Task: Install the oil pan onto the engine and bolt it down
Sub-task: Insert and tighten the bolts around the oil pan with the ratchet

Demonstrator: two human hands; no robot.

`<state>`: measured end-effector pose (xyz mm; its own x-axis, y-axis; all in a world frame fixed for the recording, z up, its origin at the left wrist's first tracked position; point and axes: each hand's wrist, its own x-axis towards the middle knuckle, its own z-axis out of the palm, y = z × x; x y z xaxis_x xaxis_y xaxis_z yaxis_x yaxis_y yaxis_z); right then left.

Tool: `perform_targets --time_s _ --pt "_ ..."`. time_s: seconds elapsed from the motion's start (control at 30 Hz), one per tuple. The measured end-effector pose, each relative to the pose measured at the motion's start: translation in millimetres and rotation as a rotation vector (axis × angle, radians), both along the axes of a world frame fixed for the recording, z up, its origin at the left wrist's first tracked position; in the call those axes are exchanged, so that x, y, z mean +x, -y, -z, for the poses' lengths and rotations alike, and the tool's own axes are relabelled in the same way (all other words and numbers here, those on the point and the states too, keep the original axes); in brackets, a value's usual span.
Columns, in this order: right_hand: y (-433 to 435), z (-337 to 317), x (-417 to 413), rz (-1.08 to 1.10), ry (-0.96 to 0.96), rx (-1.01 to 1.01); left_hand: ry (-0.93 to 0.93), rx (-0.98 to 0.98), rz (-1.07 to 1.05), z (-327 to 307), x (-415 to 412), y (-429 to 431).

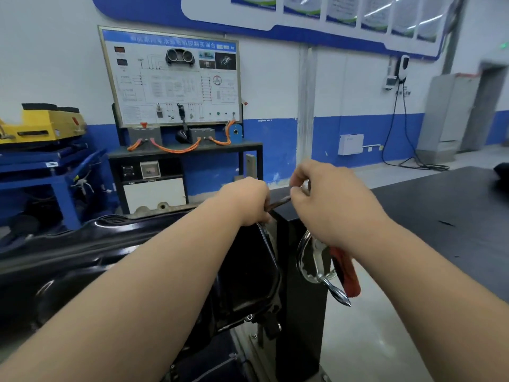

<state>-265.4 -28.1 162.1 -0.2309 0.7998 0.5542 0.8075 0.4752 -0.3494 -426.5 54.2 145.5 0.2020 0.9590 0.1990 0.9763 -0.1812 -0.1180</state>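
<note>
At the far left a yellow machine sits on a blue steel stand. Beside it, against a white and blue wall, stands a training board with a printed wiring diagram and an instrument cluster. Its blue header carries a line of white Chinese characters, too blurred to read. Orange cables loop along the black bench under the board.

A glossy black oil pan fills the lower left and centre. It lies on top of the engine, whose pale metal edge shows just behind it.

The left hand reaches over the pan to its far right corner. Its fingers are curled tightly round one end of a thin dark rod, which runs across to the right hand. That hand is clenched round a red-handled tool. Bright metal shows at the fingertips and the red grip comes out below the wrist.

Under the right wrist a chrome handwheel with a crank handle sticks out from a black upright.

A black table stretches to the right. On the wall behind it are a small white box and a wall unit with hanging black cables. Posters along the top are glare-streaked and unreadable.
</note>
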Motion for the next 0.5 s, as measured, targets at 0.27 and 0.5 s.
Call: perform_targets --time_s 0.27,0.5 --pt "-3.0 -8.8 25.2 -0.038 0.096 -0.186 0.001 -0.101 0.079 -5.0 -3.6 3.4" --pt "4.2 -23.6 49.6 0.168 0.767 0.105 0.027 -0.146 0.106 -2.7 -1.1 3.0"
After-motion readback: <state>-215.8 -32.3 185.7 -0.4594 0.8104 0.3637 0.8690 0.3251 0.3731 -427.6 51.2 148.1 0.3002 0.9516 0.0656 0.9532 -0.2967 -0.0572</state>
